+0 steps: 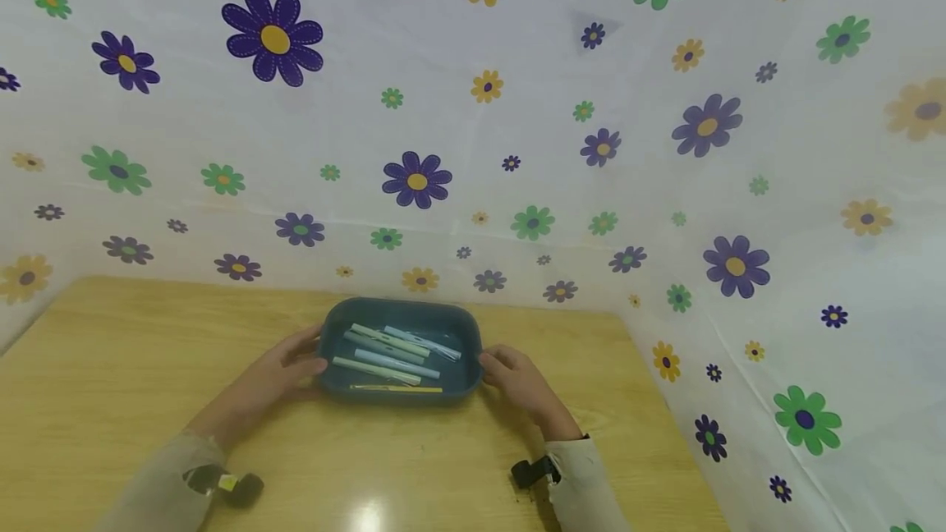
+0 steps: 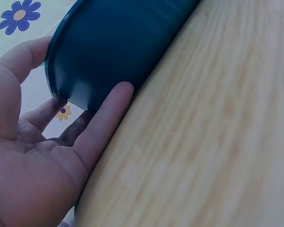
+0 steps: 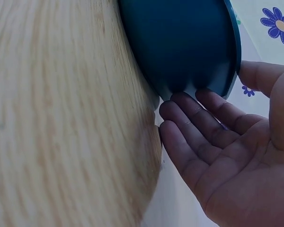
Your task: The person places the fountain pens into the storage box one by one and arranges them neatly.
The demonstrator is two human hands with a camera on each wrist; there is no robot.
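Note:
A dark blue plastic tray (image 1: 399,398) with rounded corners rests on the wooden table. Inside lie several slim, pale blue and pale green sticks (image 1: 397,363), some in clear wrapping, and a thin yellow stick (image 1: 399,389) along the near wall. My left hand (image 1: 284,364) holds the tray's left end, its thumb at the rim and other fingers against the outer wall (image 2: 113,47). At the opposite end, my right hand (image 1: 517,376) holds the tray likewise. In the right wrist view, the right fingertips (image 3: 180,97) meet the wall low down, with the thumb at the rim.
The wooden table (image 1: 148,351) runs back to a white sheet (image 1: 340,121) printed with purple, green and yellow flowers, which also hangs along the right side. Dark wrist devices (image 1: 532,473) sit at both grey sleeves.

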